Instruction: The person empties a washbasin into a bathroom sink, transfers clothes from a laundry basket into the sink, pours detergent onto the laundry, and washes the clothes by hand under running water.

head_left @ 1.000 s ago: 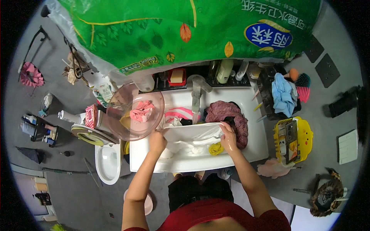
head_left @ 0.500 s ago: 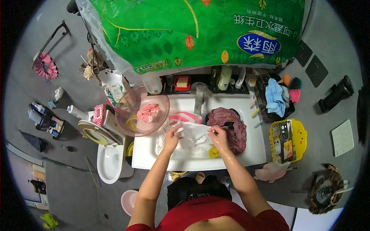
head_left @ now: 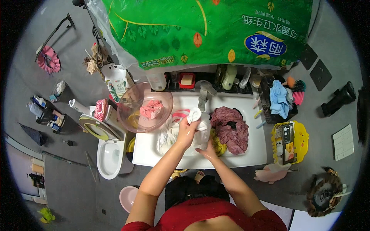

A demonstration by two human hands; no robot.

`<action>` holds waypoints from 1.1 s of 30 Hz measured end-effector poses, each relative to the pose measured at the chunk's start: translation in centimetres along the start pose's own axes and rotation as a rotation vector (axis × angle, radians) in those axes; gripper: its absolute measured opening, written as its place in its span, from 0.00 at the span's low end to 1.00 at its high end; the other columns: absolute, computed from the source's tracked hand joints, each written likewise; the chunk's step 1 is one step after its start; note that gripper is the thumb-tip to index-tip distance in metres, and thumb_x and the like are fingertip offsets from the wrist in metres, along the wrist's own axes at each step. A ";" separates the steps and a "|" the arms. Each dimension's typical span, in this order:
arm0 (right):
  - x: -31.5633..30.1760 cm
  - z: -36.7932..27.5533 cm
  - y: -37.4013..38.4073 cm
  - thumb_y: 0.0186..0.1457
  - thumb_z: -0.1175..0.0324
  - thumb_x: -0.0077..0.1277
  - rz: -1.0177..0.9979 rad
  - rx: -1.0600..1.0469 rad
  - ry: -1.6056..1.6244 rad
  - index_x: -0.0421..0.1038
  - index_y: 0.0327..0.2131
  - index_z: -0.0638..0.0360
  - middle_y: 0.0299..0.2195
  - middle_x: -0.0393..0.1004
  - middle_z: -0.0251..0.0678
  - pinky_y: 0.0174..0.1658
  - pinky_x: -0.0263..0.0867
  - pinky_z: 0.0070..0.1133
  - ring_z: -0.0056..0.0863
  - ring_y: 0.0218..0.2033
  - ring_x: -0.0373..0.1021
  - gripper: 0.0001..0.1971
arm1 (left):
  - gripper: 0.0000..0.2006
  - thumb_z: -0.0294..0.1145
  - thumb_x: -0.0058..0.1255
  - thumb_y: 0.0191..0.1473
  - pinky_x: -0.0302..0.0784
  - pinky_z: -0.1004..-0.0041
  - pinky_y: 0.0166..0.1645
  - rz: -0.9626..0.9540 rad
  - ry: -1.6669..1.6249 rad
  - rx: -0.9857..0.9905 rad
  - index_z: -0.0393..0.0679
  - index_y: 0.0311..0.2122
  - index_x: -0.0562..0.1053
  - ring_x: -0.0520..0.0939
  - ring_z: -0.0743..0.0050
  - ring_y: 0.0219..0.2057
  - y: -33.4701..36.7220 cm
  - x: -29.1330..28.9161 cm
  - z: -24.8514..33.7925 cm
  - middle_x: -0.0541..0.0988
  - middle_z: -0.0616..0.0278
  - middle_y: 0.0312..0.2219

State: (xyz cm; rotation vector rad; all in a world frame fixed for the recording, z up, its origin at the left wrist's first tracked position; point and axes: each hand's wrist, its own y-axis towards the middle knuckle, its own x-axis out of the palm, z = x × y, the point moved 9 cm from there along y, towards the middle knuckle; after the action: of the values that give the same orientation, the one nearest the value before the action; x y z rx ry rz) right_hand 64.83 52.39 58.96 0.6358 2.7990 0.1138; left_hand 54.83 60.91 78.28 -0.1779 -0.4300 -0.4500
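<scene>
A wet white cloth [head_left: 202,135] hangs in the white sink. Its bunched upper end sticks out of my left hand [head_left: 187,131], which is closed round it below the tap [head_left: 202,101]. My right hand [head_left: 208,151] is lower, by the sink's front edge, gripping the cloth's lower part; its fingers are partly hidden. Beside that hand lies a yellow cloth [head_left: 219,146], and right of it a mauve crumpled garment [head_left: 234,134]. More white fabric [head_left: 166,138] lies to the left of my left hand, with a pink-and-white striped piece [head_left: 180,115] behind.
A clear pink basin [head_left: 166,122] holding a pink cloth [head_left: 151,109] rests over the sink's left rim [head_left: 140,156]. Bottles and a soap dish [head_left: 187,85] line the back ledge. At right stand a blue cloth [head_left: 279,98] and a yellow basket [head_left: 302,141]. A toilet [head_left: 101,159] is at left.
The white cloth, spread between both hands before, is now gathered. My left hand has moved right and up with its bunched end; my right hand has moved left and toward me.
</scene>
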 end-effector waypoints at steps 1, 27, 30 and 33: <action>1.6 -0.6 0.6 0.35 0.60 0.61 -0.047 0.004 -0.114 0.47 0.55 0.55 0.53 0.53 0.46 0.55 0.48 0.28 0.40 0.54 0.52 0.44 | 0.09 0.25 0.45 0.49 0.72 0.77 0.34 -0.008 -0.124 0.008 0.39 0.37 0.67 0.74 0.79 0.31 -0.6 0.3 1.6 0.73 0.66 0.30; 8.9 12.0 2.9 0.50 0.65 0.36 -0.173 -0.276 -1.273 0.52 0.54 0.55 0.40 0.64 0.45 0.43 0.58 0.38 0.45 0.42 0.61 0.25 | 0.34 0.44 0.46 0.43 0.45 0.53 0.58 -0.375 1.896 -0.154 0.58 0.57 0.51 0.51 0.48 0.57 4.2 -19.4 -32.7 0.54 0.46 0.54; 4.6 18.8 4.0 0.48 0.60 0.43 0.051 -0.093 -1.182 0.52 0.53 0.56 0.47 0.61 0.48 0.49 0.54 0.35 0.42 0.48 0.58 0.28 | 0.28 0.37 0.48 0.41 0.56 0.56 0.54 -0.243 2.005 0.257 0.52 0.52 0.61 0.62 0.47 0.51 7.8 -14.9 -31.9 0.63 0.47 0.48; 3.8 20.3 5.4 0.44 0.61 0.48 -0.060 0.281 -1.070 0.58 0.47 0.57 0.40 0.66 0.49 0.43 0.58 0.35 0.41 0.44 0.63 0.25 | 0.24 0.29 0.49 0.36 0.63 0.60 0.49 -0.248 1.620 -0.003 0.47 0.46 0.66 0.69 0.46 0.43 7.2 -16.0 -31.2 0.68 0.48 0.43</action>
State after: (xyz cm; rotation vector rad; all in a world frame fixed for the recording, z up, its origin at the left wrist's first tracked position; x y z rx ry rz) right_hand 69.35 59.21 39.30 0.4604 1.7899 -0.4934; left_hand 56.40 65.30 42.80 0.2645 1.1498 -0.6913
